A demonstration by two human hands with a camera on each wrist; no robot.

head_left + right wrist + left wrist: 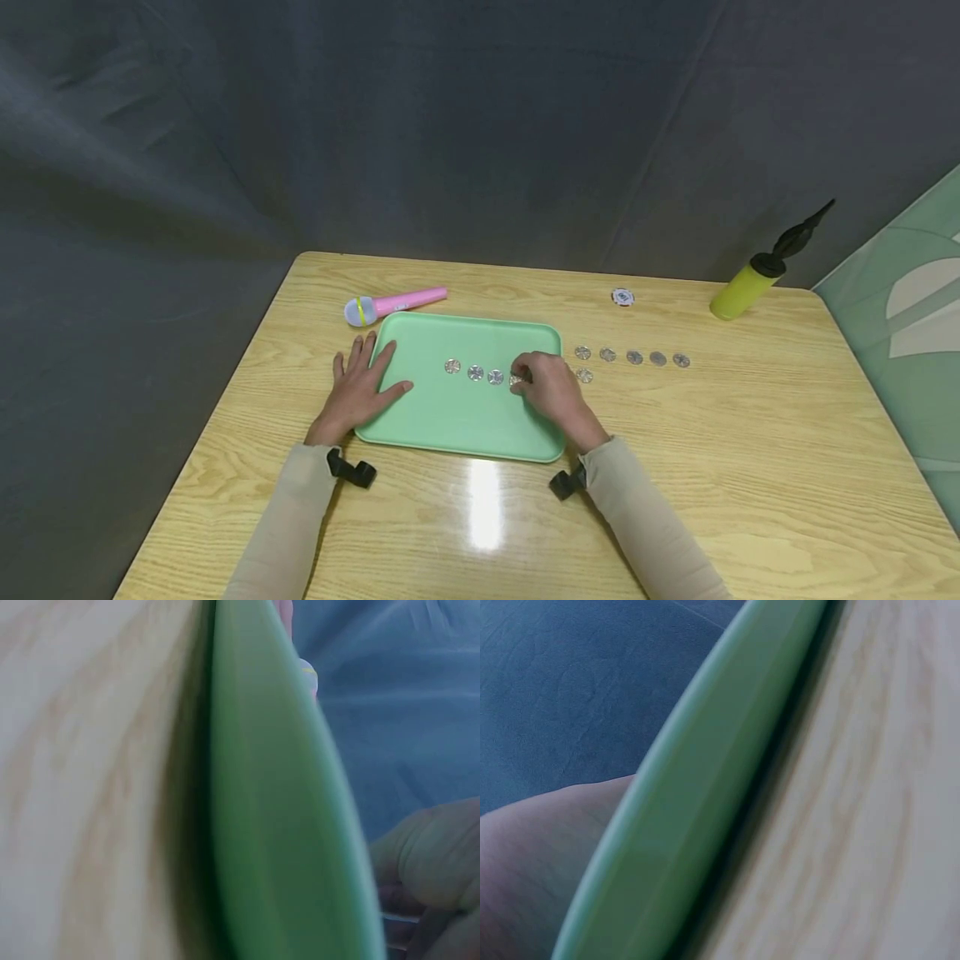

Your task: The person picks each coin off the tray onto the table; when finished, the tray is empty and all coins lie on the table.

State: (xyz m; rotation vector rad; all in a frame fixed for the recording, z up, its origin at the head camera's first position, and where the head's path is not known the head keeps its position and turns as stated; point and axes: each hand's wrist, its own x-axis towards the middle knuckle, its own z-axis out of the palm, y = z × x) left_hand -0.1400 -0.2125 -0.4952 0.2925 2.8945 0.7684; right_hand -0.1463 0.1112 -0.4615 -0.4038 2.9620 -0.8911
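A green tray lies on the table, with several silver coins in a slanting row on it, among them one coin near the middle. My right hand reaches over the tray's right side and pinches a coin at the right end of that row. Spread flat, my left hand rests across the tray's left rim. In both wrist views the tray's outer wall fills the middle. The right wrist view shows curled fingers beyond the rim, but the coin is hidden there.
Right of the tray, several more coins lie in a row, with a single coin below its left end. A pink toy microphone lies behind the tray. Farther back are a poker chip and a yellow-green hand pump with black top.
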